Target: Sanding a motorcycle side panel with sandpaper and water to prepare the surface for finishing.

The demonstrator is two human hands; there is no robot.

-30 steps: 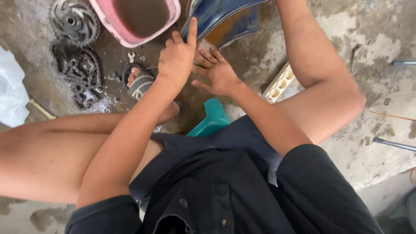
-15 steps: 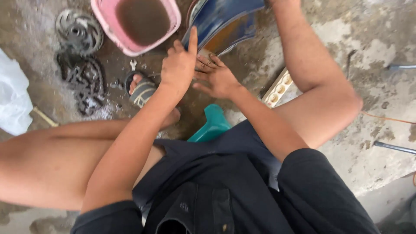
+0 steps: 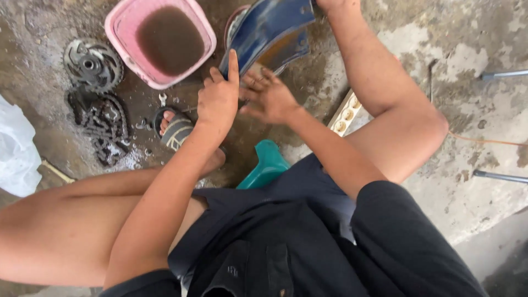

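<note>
Now the left hand [image 3: 219, 102] has its fingers curled, with one finger pointing straight up along the edge of the curved, shiny blue plastic cover [image 3: 269, 30]. Just beside it, the right hand [image 3: 268, 99] has its fingers spread under the same cover. The cover stands on the wet, dirty concrete floor [image 3: 473, 137]. Near it sits a pink plastic tub of brown water [image 3: 159, 41]. Farther left lie a greasy metal gear [image 3: 92, 65] and a black chain [image 3: 102, 124].

You have one view only, from the camera on your head, looking steeply down and slightly forward over your lap and knees. It sits close above your hands [image 3: 242, 96], with the wet concrete floor [image 3: 467, 126] filling the frame's edges.
</note>
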